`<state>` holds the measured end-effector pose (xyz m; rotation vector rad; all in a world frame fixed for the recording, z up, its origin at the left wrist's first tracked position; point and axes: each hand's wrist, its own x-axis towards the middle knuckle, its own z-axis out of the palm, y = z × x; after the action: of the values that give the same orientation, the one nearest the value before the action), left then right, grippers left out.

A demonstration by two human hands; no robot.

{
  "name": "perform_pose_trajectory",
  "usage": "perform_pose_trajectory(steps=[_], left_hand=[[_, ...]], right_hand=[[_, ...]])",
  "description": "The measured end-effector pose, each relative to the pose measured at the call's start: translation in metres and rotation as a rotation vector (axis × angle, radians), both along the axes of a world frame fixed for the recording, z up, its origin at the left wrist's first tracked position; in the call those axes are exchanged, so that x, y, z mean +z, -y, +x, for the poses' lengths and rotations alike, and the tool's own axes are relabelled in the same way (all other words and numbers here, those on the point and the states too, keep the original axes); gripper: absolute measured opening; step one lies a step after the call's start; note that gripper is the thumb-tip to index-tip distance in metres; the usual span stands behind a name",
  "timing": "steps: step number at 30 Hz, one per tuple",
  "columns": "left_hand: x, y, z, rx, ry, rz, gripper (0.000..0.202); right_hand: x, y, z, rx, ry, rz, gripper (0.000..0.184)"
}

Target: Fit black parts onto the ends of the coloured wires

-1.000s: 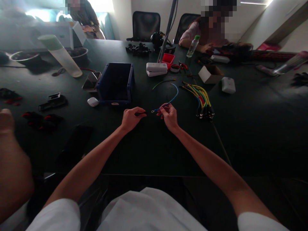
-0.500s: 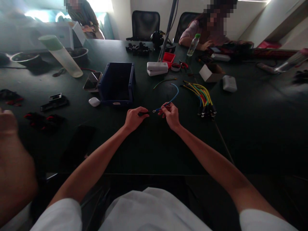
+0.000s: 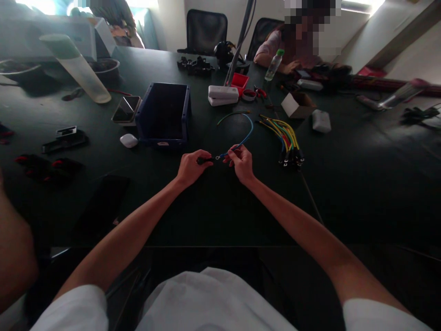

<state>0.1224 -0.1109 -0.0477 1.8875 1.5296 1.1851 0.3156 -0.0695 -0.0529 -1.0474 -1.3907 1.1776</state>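
Between the fingers of my right hand point(image 3: 242, 164) is a blue wire point(image 3: 248, 131), its ring terminal point(image 3: 217, 157) pointing left and its free end curving up and away. My left hand point(image 3: 193, 168) pinches a small black piece point(image 3: 204, 160), mostly covered by the fingers; its exact kind I cannot make out. The ring terminal is right beside the black piece; whether they touch I cannot tell. Beyond the hands lies a single green wire point(image 3: 230, 115). To the right rests a bundle of yellow, green, blue and red wires point(image 3: 288, 138) with ring terminals.
A dark blue bin point(image 3: 163, 142) stands beyond my left hand, with a white case point(image 3: 128, 140) and a phone point(image 3: 126, 109) beside it. Farther back are a white lamp base point(image 3: 223, 94), a red tray point(image 3: 239, 82) and a small box point(image 3: 297, 106). Another person's arm point(image 3: 15, 248) is at left.
The ring terminal and the black piece have come closer together between my hands. The whole view has shifted slightly, and the neighbour's arm at left has drawn partly out of view.
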Motion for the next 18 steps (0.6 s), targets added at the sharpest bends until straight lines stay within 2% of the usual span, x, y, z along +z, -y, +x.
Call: perform_pose_trajectory(steps=[18], left_hand=[[0.0063, 0.0019, 0.0014, 0.028, -0.004, -0.005, 0.02]], right_hand=[[0.0038, 0.0025, 0.0029, 0.028, -0.061, -0.012, 0.024]])
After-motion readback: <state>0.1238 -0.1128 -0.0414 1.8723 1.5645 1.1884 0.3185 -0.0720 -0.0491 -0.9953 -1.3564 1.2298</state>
